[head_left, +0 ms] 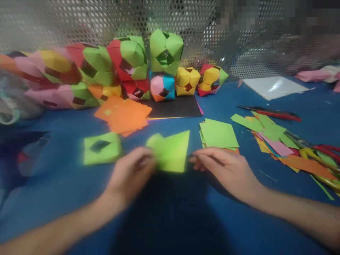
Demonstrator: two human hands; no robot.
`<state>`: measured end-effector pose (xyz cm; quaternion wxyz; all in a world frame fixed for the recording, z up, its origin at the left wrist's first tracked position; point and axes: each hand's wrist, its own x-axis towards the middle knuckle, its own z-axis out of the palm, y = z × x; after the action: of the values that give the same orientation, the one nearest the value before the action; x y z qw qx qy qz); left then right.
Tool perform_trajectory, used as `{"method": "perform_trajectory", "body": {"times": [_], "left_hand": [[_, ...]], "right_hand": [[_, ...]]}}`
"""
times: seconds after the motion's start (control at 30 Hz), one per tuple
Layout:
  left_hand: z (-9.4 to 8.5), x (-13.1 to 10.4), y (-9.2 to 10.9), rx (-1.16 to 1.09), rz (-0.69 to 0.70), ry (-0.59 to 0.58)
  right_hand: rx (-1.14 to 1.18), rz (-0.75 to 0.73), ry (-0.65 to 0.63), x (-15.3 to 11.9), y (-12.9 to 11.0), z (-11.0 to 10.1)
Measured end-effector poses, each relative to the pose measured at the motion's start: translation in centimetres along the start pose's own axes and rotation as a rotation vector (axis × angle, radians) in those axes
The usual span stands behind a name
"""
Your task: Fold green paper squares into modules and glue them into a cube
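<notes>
In the head view, the left hand (130,173) held a light-green sheet of paper (174,152) by its left side, the fingers curled closed over it. The sheet was above the blue tabletop (66,209), in the middle of the view, its right corner pointing up. The right hand (228,166) was just beside the sheet's right edge, its fingers drawn narrowly together; blur made it impossible to tell whether they pinched anything.

Near the left hand lay a folded green paper piece (102,157) with a dark, diamond-shaped opening. Behind it was a loose pile of orange paper squares (130,115), and behind the right hand a stack of green paper squares (220,134) with some orange showing beneath.

To the right, paper offcuts (273,132) in green, pink, orange and yellow were heaped beside red-handled scissors (328,148).

Along the back, folded paper models in many colours stood stacked in front of a perforated metal panel (92,17). A green paper model (166,39) sat on top of a smaller pink, blue and orange model (158,85), with a yellow paper model (188,79) to their right. A white board (273,86) lay farther right.
</notes>
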<state>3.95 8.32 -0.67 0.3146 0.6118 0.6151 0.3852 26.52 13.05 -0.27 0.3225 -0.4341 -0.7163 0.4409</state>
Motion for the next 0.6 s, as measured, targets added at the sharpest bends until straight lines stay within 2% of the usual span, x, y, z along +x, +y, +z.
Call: {"method": "perform_trajectory", "body": {"times": [0.2,0.3,0.43,0.6], "left_hand": [[0.1,0.0,-0.2,-0.073,-0.068,-0.036],[0.4,-0.2,-0.2,-0.090,-0.047,-0.049],[1.0,-0.6,-0.2,0.020,0.007,-0.086],[1.0,-0.6,0.0,0.053,0.069,-0.119]], "right_hand": [[0.104,0.070,-0.095,-0.5,0.8,0.1],[0.234,0.031,-0.169,-0.6,1.0,0.3],[0.362,0.050,-0.175,-0.4,0.5,0.9],[0.138,0.060,-0.115,-0.1,0.1,1.4]]}}
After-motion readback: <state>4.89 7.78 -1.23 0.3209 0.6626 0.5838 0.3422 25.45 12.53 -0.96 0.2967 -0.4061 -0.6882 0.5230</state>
